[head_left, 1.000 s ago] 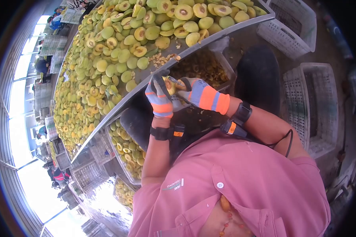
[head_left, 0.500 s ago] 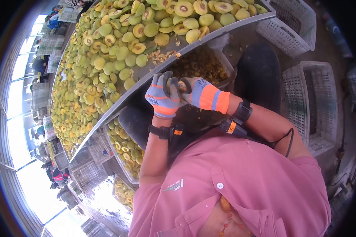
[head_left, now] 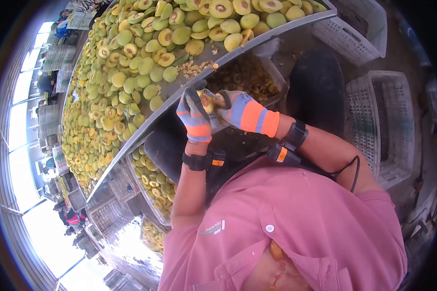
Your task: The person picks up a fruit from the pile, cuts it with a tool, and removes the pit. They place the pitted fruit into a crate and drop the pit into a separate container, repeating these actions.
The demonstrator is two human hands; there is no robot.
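Note:
In my gloved left hand is a halved yellow-green fruit, its cut face with the brown pit area turned toward my other hand. The gloved fingers of my right hand are closed round a small tool, mostly hidden, whose end meets the fruit. Both hands are above my lap, just below the metal rim of a table heaped with halved fruit. Small loose pits lie near that rim. Behind my hands a crate holds brownish pieces.
Below the table's edge on the left stands a crate of halved fruit. White plastic crates stand on the right. More stacked crates and people are at the far left.
My hands have parted slightly, and the fruit's cut face now shows between them. My left hand has opened out and tilted a little. The view has shifted slightly.

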